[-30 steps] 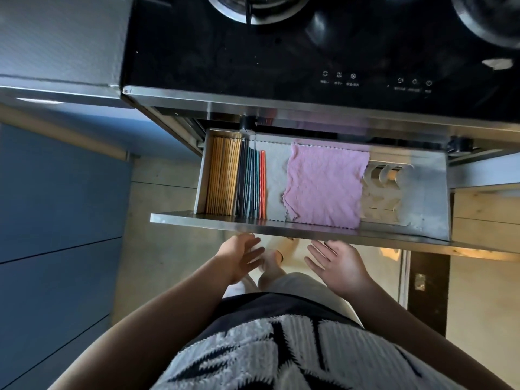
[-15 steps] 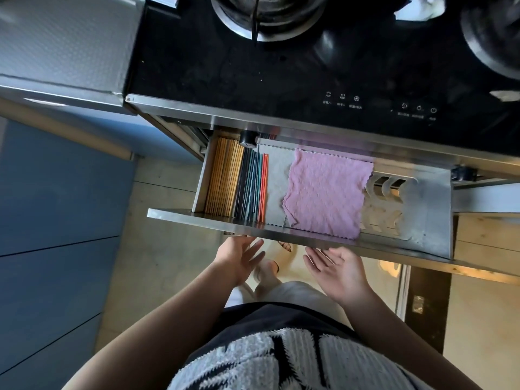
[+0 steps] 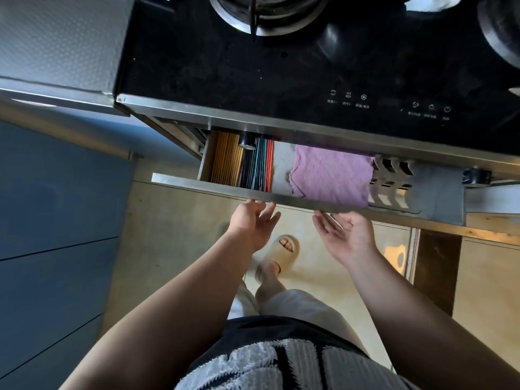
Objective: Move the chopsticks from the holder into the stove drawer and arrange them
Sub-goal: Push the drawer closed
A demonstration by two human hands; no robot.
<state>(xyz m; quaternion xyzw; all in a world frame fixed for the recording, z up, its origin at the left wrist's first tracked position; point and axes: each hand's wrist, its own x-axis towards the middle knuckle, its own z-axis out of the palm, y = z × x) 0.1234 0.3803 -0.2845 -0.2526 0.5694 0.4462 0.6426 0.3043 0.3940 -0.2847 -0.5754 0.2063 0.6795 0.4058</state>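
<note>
Under the black stove top (image 3: 281, 66), the steel drawer (image 3: 439, 192) is standing partly open, its back half lying hidden beneath the stove edge. Along its left end the chopsticks (image 3: 226, 161) are lying in rows, wooden then dark then red, far ends cut off from sight. A pink cloth (image 3: 332, 175) is lying beside them. Both the left hand (image 3: 250, 223) and the right hand (image 3: 346, 235) are reaching to the drawer's front lip, fingers spread and empty; actual contact is proving hard to make out

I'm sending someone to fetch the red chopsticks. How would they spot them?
Under the black stove, look into the open steel drawer. At its left end lie wooden chopsticks, then dark ones; the red chopsticks lie rightmost, beside the pink cloth.
</note>
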